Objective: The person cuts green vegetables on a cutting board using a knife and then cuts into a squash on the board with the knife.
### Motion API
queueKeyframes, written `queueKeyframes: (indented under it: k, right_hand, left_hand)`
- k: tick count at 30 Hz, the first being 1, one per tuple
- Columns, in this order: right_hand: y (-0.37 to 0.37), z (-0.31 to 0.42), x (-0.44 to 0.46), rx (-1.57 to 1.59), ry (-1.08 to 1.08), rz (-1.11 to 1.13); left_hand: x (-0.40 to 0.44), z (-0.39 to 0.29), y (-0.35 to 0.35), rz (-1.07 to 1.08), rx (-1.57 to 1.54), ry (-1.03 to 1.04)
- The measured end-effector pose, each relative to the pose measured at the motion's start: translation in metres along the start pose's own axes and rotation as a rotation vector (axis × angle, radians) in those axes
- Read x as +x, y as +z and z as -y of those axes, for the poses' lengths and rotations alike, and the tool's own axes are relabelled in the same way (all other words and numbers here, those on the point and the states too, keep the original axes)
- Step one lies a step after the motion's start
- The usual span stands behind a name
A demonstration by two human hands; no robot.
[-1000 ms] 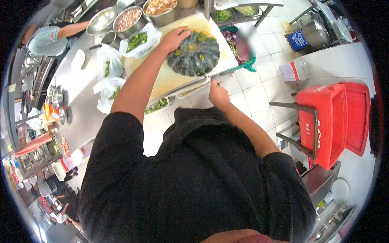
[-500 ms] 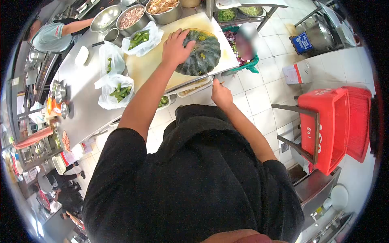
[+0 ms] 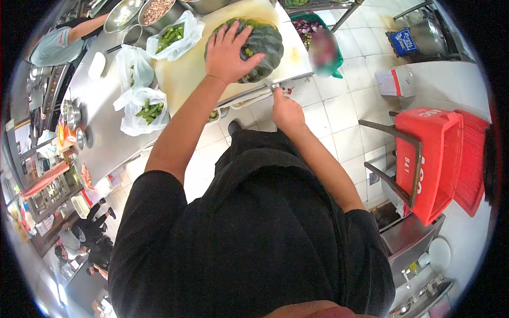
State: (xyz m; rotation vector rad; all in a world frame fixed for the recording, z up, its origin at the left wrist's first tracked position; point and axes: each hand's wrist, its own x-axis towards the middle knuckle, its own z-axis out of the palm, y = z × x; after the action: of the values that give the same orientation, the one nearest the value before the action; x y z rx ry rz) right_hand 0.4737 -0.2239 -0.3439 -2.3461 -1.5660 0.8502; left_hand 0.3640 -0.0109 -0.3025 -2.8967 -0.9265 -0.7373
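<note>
A large dark green, ribbed pumpkin (image 3: 269,50) with yellowish patches sits on a pale cutting board (image 3: 180,82). My left hand (image 3: 229,57) lies on the pumpkin's left and upper side, its fingers spread over the skin. Below the board's front edge, my right hand (image 3: 288,111) is closed round the handle of a knife (image 3: 274,86). Only a short piece of the blade shows, close to the board's edge, and most of the knife is hidden by my fist or foreshortened. Whether the blade touches the pumpkin I cannot tell.
Plastic bags of cut green vegetables (image 3: 150,111) stand left of the board on the steel table (image 3: 101,132). Metal bowls (image 3: 123,16) are at the back. A green-lined basket (image 3: 336,63) of purple pieces is at right, a red bin (image 3: 424,159) farther right. A co-worker (image 3: 55,47) stands at upper left.
My left hand has shifted on the pumpkin, its fingers more spread. The knife has come away from the pumpkin's lower edge, and less blade shows. The view has tilted slightly.
</note>
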Motion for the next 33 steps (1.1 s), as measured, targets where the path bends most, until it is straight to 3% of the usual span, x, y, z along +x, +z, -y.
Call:
queueKeyframes:
  k: [6,9,15,21,26,33]
  right_hand:
    - [-0.044,0.028,-0.01,-0.008,-0.067,0.056]
    - [-0.051,0.035,-0.014,-0.032,-0.062,0.064]
    - [0.006,-0.002,-0.005,0.047,0.046,0.051]
    - [0.051,-0.045,0.003,0.091,-0.067,-0.172]
    - [-0.03,-0.001,-0.028,0.023,-0.013,-0.04]
    - [-0.06,0.003,-0.076,-0.028,0.052,0.061]
  left_hand:
    - [0.001,0.008,0.004,0.012,0.012,0.015]
    - [0.002,0.01,0.009,-0.004,-0.127,-0.055]
    - [0.006,-0.03,-0.014,0.059,0.073,0.045]
    - [0.008,-0.014,0.007,-0.008,0.043,0.054]
    - [0.009,0.003,0.025,0.011,-0.06,-0.021]
    - [0.003,-0.032,0.016,0.023,-0.113,-0.029]
